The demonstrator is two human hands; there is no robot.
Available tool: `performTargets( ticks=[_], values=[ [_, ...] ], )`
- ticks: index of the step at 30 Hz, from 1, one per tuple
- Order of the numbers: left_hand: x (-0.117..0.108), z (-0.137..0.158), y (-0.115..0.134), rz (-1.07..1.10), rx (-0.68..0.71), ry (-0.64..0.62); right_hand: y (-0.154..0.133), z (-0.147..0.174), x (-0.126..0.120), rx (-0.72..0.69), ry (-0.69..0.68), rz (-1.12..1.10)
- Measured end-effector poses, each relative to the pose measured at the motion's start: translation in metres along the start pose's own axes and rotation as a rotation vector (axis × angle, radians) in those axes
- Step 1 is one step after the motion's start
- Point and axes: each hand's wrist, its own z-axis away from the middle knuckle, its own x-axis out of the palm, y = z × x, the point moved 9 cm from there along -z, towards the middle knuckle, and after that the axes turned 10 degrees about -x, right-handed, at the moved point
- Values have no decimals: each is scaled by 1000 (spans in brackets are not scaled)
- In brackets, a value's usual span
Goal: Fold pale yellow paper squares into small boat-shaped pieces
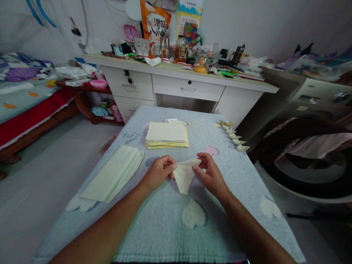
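Between my two hands is a partly folded sheet of pale paper [185,176], wide at the top and narrowing downward. My left hand [164,168] pinches its left corner between thumb and fingers. On the opposite corner, the thumb and fingers of my right hand [208,171] are closed. The paper is held just over the cloth-covered table [154,234]. A stack of cream and yellow paper sheets [166,132] lies beyond my hands. To the left rests a folded bundle of pale paper [111,174]. Several small folded paper boats [235,138] stand in a row along the right edge.
Behind the table is a white desk [189,88] crowded with a jar [182,49], an orange snack bag [155,29] and a pink clock [131,33]. A washing machine [310,95] with cloth in its door stands to the right. A bed [30,106] is at the left.
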Motion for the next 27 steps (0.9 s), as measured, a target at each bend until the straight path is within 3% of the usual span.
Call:
performTargets(
  ticks=[3,9,15,22,27],
  values=[
    [-3,1,1,77,-30,37,10,4,-2,48,70,-78],
    [-3,5,8,135,14,87,15,14,28,169,-44,-271],
    [3,6,9,26,26,44,13,13,23,128,-12,-209],
    [-2,8,13,82,57,104,9,15,29,84,-84,-372],
    [1,7,12,67,40,37,6,8,4,1,51,-246]
  ],
)
